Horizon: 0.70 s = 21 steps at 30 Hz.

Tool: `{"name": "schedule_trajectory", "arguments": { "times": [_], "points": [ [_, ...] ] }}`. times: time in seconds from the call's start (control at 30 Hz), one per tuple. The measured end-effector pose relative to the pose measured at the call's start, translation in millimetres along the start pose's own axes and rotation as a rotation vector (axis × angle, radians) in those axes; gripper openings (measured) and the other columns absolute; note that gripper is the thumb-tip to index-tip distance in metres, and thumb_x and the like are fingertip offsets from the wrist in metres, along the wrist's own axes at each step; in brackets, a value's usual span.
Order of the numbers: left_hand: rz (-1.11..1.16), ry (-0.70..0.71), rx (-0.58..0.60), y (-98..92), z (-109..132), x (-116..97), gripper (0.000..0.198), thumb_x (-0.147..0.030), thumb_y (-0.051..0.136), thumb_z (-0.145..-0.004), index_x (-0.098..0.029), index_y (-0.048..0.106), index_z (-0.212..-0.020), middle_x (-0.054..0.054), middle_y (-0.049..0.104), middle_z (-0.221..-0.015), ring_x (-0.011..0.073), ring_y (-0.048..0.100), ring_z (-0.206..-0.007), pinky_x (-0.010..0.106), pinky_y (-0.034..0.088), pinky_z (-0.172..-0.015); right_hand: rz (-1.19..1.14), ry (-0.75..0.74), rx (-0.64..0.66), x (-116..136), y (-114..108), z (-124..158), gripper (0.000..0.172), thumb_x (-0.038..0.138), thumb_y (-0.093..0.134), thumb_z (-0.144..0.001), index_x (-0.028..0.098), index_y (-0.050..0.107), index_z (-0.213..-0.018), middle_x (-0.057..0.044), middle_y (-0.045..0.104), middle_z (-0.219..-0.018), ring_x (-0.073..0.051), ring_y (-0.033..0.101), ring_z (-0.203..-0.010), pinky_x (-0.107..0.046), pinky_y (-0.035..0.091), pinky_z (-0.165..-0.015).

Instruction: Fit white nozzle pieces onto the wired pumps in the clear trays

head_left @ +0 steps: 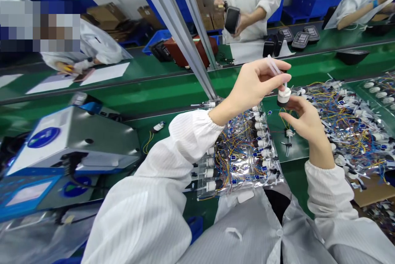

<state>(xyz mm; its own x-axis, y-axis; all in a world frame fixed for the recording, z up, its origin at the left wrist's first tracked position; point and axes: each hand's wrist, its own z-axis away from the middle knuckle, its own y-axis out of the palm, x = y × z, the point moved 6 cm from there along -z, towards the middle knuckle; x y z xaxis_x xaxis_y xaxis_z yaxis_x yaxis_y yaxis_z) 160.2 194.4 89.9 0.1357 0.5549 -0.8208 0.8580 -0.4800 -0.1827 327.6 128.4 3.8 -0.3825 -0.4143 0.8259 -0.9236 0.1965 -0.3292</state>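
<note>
In the head view, a white plastic cylindrical fitting [284, 97] is held up by the left hand [254, 83], closed around a thin clear plastic stem [273, 65] above it. The right hand [304, 122] is kept partly open just beside that fitting, any contact being unclear; below it lie a green bench mat [286, 149] and foil-backed packs of coloured wires [243, 161].
</note>
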Motion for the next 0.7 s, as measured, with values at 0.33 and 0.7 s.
{"name": "schedule_trajectory", "arguments": {
  "times": [0.33, 0.7],
  "points": [
    [-0.016, -0.045, -0.127, -15.4, -12, -28, 0.028, -0.042, 0.070, -0.096, -0.016, 0.071, -0.108, 0.002, 0.069, -0.091, 0.0263, 0.076, -0.101, 0.031, 0.062, -0.067, -0.220, 0.044, 0.241, 29, 25, -31, 0.042, 0.037, 0.086, -0.081, 0.023, 0.068, -0.116, -0.005, 0.075, -0.099, -0.025, 0.075, -0.092, -0.044, 0.066, -0.086],
    [-0.173, 0.015, -0.192, -17.3, -17, -20, 0.037, -0.051, 0.061, -0.100, -0.020, 0.069, -0.118, 0.003, 0.066, -0.117, 0.0279, 0.070, -0.120, 0.035, 0.062, -0.084, -0.205, -0.207, -0.045, 78, 6, -66, 0.031, 0.045, 0.079, -0.091, 0.026, 0.067, -0.113, -0.002, 0.067, -0.103, -0.020, 0.071, -0.094, -0.039, 0.064, -0.089]
  ]
}}
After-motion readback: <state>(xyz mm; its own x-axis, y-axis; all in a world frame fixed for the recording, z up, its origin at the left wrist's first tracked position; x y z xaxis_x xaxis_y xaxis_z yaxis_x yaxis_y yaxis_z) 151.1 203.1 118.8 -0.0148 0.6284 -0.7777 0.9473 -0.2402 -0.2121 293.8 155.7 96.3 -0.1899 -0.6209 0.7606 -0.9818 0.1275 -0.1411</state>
